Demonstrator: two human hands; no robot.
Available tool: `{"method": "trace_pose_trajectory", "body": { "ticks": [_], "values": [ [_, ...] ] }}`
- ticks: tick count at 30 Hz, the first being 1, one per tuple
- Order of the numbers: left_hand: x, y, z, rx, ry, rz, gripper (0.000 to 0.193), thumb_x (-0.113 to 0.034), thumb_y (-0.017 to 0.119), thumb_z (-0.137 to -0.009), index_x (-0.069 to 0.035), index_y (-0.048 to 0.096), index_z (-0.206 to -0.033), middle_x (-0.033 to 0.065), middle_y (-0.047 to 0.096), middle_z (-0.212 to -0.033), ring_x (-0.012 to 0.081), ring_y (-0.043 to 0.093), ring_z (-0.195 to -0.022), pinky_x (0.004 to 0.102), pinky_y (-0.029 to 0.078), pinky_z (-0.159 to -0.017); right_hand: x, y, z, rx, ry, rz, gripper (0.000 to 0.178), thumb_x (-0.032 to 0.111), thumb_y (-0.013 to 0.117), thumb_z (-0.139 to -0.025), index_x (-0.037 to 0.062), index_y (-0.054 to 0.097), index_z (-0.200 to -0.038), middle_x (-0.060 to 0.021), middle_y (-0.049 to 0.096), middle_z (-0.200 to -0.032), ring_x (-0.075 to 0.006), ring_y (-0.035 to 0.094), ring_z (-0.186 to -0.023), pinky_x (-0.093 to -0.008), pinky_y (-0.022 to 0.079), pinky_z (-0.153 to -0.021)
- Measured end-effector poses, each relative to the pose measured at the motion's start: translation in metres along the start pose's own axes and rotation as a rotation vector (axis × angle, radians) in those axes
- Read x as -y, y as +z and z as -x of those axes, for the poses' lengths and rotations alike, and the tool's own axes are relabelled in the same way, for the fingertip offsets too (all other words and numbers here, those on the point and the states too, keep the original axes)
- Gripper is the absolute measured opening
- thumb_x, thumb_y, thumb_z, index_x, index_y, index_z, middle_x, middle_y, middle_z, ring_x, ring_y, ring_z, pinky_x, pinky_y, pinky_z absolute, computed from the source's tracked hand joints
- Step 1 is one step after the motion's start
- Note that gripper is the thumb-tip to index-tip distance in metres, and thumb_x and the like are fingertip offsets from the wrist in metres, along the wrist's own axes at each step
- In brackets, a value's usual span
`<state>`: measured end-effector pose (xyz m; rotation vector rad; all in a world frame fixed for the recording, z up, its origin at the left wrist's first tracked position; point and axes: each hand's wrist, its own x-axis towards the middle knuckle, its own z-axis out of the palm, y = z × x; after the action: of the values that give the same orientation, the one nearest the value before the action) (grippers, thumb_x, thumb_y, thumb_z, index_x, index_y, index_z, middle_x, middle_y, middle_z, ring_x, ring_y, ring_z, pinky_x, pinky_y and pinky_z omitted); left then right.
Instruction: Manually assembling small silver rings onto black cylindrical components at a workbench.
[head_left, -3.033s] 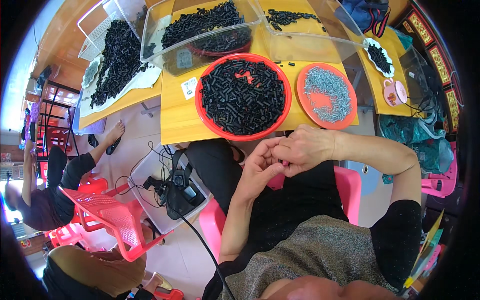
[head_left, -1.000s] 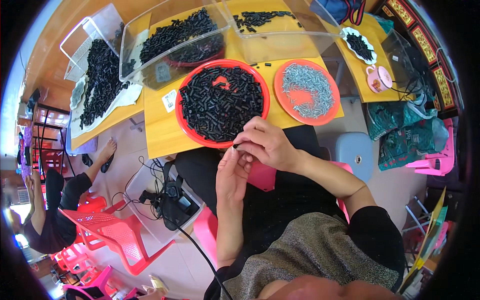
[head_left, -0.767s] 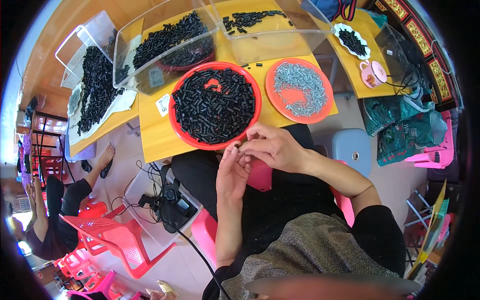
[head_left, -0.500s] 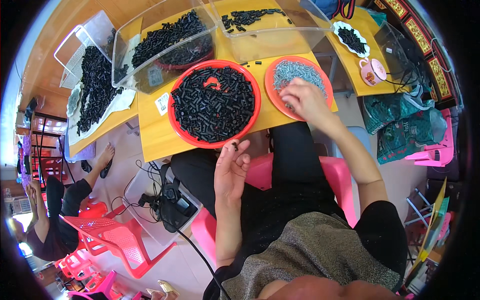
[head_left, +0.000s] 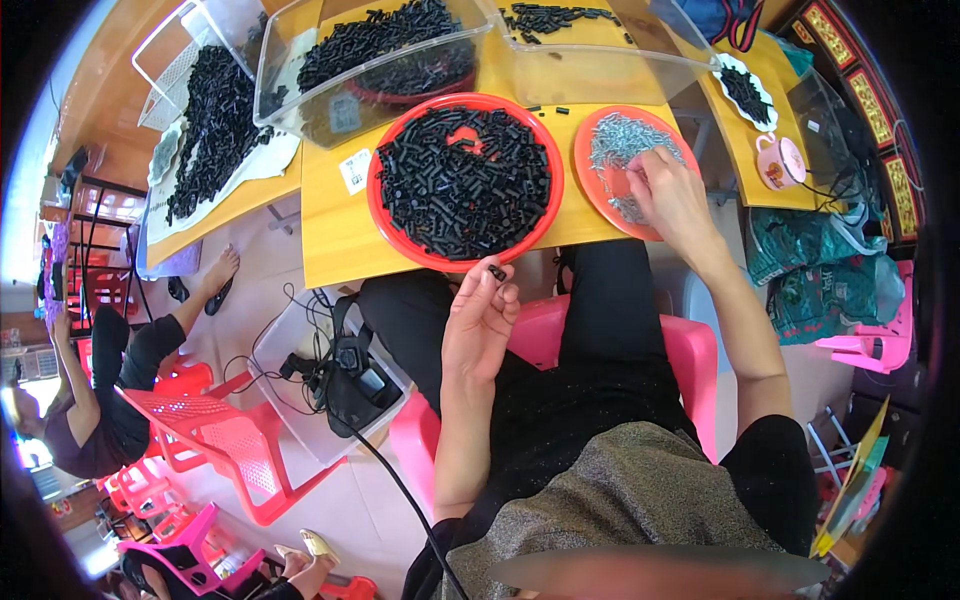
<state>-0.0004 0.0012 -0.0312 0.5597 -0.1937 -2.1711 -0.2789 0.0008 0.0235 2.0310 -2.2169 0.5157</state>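
Two red round trays sit side by side on the yellow table point(head_left: 330, 225). The larger tray point(head_left: 464, 182) is heaped with short black plastic tubes, too many to count; the smaller tray point(head_left: 628, 170) to its right holds a loose pile of small silver screws. Behind them stand two clear plastic bins: one point(head_left: 370, 65) is filled with more black pieces, the other point(head_left: 590, 45) is nearly bare with a scatter of black pieces at its far end. The left hand point(head_left: 478, 325) is raised just below the table edge, pinching one black tube point(head_left: 497, 272) between thumb and fingertips. The right hand point(head_left: 672, 195) rests in the screw tray, fingers curled down into the screws.
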Motion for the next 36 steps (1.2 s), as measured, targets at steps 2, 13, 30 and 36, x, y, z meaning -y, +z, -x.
{"method": "trace_pose_trajectory", "body": {
  "ticks": [2, 13, 30, 36],
  "values": [
    [0.001, -0.002, 0.000, 0.018, -0.015, 0.062, 0.023, -0.016, 0.053, -0.094, -0.006, 0.054, -0.114, 0.0062, 0.060, -0.100, 0.0122, 0.053, -0.078, 0.0242, 0.046, -0.068, 0.026, -0.013, 0.006, -0.027, -0.041, -0.367, 0.009, 0.008, 0.061, -0.081, 0.0002, 0.058, -0.081, -0.0146, 0.058, -0.078, -0.0291, 0.061, -0.067, -0.0381, 0.049, -0.060],
    [-0.006, 0.011, 0.007, -0.026, 0.052, -0.055, 0.021, -0.012, 0.055, -0.092, -0.005, 0.058, -0.112, 0.0033, 0.062, -0.095, 0.0101, 0.057, -0.079, 0.0213, 0.047, -0.071, 0.111, -0.017, 0.008, 0.378, -0.184, -0.799, 0.014, 0.012, 0.062, -0.079, -0.0001, 0.056, -0.084, -0.0136, 0.058, -0.080, -0.0282, 0.061, -0.073, -0.0364, 0.049, -0.065],
    [0.003, 0.022, 0.009, -0.132, 0.335, -0.384, 0.018, -0.008, 0.055, -0.092, -0.003, 0.058, -0.109, 0.0015, 0.060, -0.086, 0.0076, 0.055, -0.074, 0.0210, 0.044, -0.067, 0.121, -0.005, 0.017, 0.310, -0.173, -0.828, 0.011, 0.007, 0.065, -0.079, -0.0014, 0.058, -0.082, -0.0099, 0.057, -0.072, -0.0174, 0.058, -0.060, -0.0288, 0.046, -0.055],
    [0.004, 0.029, 0.013, -0.164, 0.443, -0.482, 0.020, -0.006, 0.057, -0.090, -0.001, 0.060, -0.109, 0.0006, 0.060, -0.086, 0.0062, 0.054, -0.074, 0.0186, 0.044, -0.068, 0.122, -0.008, 0.013, 0.362, -0.200, -0.796, 0.012, 0.008, 0.065, -0.078, -0.0017, 0.058, -0.082, -0.0102, 0.057, -0.072, -0.0171, 0.058, -0.061, -0.0290, 0.046, -0.055]
  ]
}}
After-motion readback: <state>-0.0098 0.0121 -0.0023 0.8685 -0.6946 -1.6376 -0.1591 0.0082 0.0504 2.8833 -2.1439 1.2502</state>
